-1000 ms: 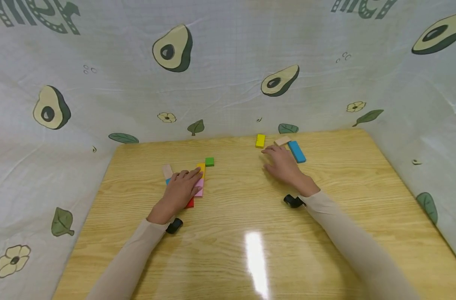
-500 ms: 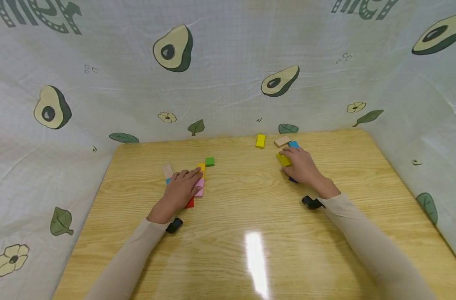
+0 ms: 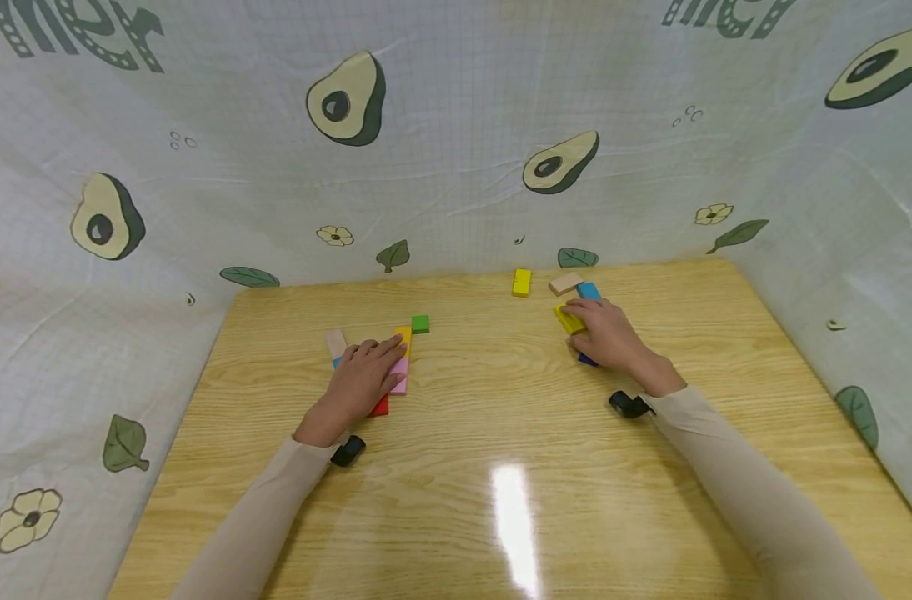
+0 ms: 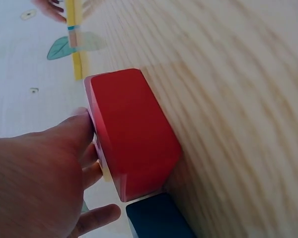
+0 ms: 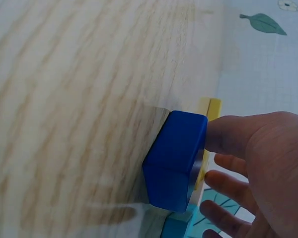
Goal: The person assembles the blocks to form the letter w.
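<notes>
In the head view my left hand (image 3: pixel 362 379) lies over a cluster of wooden blocks, its fingers fairly straight. Around it show a pink block (image 3: pixel 399 382), an orange block (image 3: pixel 404 334), a red block (image 4: pixel 131 129) and a beige block (image 3: pixel 336 342); a dark blue block (image 4: pixel 156 215) stands beside the red one in the left wrist view. My right hand (image 3: pixel 608 335) has its fingertips on a yellow block (image 3: pixel 566 318) and its thumb by a deep blue block (image 5: pixel 174 161). A light blue block (image 3: pixel 588 290) is partly hidden behind that hand.
A green block (image 3: pixel 420 324) lies just beyond the orange one. Farther back are a second yellow block (image 3: pixel 521 282) and another beige block (image 3: pixel 565 283). The wooden table (image 3: pixel 471 392) ends at a printed cloth (image 3: pixel 456 192) at the back and sides.
My right hand has shifted right, now covering much of the light blue block; the near yellow and deep blue blocks have come into view beside it. The left hand has stayed still.
</notes>
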{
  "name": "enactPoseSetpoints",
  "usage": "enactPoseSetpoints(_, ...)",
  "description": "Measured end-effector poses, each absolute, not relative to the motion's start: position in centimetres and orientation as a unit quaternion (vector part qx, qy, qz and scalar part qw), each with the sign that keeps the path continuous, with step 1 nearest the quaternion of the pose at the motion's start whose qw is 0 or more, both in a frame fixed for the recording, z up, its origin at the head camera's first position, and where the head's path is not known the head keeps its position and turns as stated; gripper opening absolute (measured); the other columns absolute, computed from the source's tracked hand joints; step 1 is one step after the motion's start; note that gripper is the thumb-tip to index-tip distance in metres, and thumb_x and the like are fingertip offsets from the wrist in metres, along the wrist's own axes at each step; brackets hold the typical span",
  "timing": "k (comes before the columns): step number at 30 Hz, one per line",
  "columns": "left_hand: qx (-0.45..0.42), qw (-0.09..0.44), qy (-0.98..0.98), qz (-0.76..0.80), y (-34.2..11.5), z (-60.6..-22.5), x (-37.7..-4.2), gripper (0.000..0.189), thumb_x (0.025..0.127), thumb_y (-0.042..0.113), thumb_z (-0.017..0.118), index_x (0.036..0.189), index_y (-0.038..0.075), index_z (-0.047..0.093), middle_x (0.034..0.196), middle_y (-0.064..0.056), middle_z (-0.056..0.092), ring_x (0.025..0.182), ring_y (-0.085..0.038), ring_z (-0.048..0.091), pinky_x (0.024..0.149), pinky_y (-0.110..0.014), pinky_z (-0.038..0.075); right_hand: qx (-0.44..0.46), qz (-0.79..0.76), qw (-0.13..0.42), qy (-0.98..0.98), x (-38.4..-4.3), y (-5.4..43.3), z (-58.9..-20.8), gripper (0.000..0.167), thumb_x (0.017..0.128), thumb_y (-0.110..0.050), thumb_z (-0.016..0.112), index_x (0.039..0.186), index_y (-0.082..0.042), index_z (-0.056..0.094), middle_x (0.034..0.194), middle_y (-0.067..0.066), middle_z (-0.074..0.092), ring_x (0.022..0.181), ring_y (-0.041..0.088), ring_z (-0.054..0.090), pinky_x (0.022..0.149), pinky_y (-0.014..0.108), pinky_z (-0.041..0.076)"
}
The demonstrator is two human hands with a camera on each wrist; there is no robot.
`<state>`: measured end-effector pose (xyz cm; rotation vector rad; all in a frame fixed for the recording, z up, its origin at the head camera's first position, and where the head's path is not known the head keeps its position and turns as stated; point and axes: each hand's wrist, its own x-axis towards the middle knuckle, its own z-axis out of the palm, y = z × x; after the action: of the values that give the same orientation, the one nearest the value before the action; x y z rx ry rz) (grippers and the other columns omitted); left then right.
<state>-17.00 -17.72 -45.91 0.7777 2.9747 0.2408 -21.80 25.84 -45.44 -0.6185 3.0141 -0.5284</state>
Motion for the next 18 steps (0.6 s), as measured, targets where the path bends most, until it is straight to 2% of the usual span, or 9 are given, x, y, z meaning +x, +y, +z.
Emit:
enactPoseSetpoints(6,0.255,0.031,0.963,0.086,-17.98,-45.86,-17.08,0.055,0.108,0.032,0.062,0.156,0.005,0.053,0.165,-0.013,0.045,0.140,-0.039,0.049,0.117,-0.061,0.036,-0.197,-0.160,0.011,0.967,-22.19,25.86,-45.32,0.058,0.096,-0.010,0.077,0.148,0.005,0.057,0.153,0.028,0.052,0.134,0.054,0.049,0.107,0.070,0.041)
enactPoseSetpoints(18,0.259,0.031,0.961,0.093,-18.27,-45.76,-17.26,0.055,0.107,0.032,0.065,0.155,0.006,0.055,0.164,-0.013,0.046,0.141,-0.040,0.048,0.116,-0.063,0.036,-0.199,-0.149,0.021,0.968,-22.56,25.68,-45.19,0.057,0.096,-0.011,0.076,0.147,0.006,0.057,0.152,0.029,0.052,0.136,0.054,0.048,0.110,0.070,0.039)
